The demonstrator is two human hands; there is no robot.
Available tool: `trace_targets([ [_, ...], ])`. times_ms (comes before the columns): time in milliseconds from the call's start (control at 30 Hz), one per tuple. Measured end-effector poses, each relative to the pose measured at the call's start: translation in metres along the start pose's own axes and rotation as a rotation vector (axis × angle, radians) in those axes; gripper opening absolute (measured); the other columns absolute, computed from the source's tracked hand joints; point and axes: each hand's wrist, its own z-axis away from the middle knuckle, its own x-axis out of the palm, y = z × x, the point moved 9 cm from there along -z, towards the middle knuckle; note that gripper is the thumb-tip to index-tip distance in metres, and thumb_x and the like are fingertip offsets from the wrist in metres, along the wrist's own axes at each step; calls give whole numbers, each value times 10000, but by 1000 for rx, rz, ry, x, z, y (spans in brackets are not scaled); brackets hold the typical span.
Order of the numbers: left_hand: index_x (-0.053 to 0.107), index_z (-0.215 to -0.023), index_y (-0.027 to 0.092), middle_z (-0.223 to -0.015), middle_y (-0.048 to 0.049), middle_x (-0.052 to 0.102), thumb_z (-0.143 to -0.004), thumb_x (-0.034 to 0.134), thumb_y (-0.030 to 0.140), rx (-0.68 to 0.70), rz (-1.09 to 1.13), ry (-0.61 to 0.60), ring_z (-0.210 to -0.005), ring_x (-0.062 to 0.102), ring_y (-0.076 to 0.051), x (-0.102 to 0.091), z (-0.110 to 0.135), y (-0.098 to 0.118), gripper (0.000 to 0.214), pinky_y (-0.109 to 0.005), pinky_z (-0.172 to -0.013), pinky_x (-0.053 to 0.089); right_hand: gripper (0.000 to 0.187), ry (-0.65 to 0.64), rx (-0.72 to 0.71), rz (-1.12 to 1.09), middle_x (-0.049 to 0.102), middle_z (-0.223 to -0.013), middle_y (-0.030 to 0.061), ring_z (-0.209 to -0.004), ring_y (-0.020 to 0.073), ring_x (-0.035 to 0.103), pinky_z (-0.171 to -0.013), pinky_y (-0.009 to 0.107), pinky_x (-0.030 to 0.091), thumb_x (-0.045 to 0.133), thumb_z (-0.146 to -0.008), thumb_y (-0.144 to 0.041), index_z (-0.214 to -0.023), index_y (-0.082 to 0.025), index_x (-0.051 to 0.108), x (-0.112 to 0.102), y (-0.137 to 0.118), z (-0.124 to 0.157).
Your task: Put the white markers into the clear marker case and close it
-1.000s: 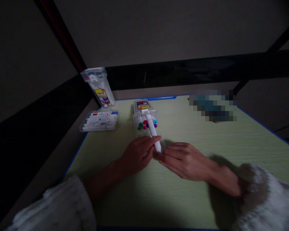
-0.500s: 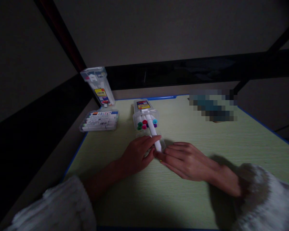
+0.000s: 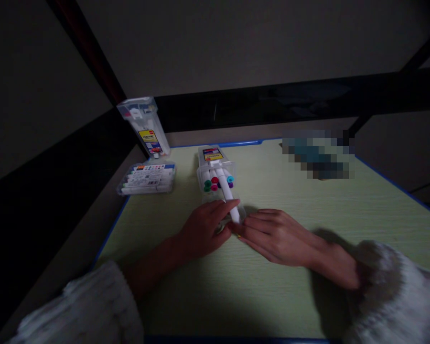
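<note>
A white marker (image 3: pixel 226 189) slants out of the open end of a clear plastic marker case (image 3: pixel 200 173) lying on the table, its near end toward me. My left hand (image 3: pixel 203 228) has its index finger across the marker and its thumb below, closed on it. My right hand (image 3: pixel 277 237) pinches at the marker's near end with thumb and fingers. A small yellow bit (image 3: pixel 239 235) shows at the right fingertips; what it belongs to is unclear. Green, red, pink, purple and light-blue marker ends face me inside the case. Its clear lid (image 3: pixel 242 210) lies opened, partly hidden by my hands.
On the left lies a second clear case of markers (image 3: pixel 148 179). Behind it another marker case (image 3: pixel 151 131) stands upright, leaning slightly. A pixelated bluish object (image 3: pixel 313 155) is at the back right. The pale table (image 3: pixel 344 215) has a blue edge, with a dark bar behind.
Both hands stay on the marker with almost no movement. The whole view has shifted very slightly.
</note>
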Motion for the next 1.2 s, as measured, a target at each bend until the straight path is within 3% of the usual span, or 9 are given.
trace_targets([
  [1200,426,-1170,133,-958,-78,605,-733,451,174,31,-69,-6,-846,581,-179,1,0,3,439,-316,-762,503,230,-1,4,2,555,-620,7,-574,129,498,-553,267,383,349,-891,-171,-862,-143,576,1,1,0],
])
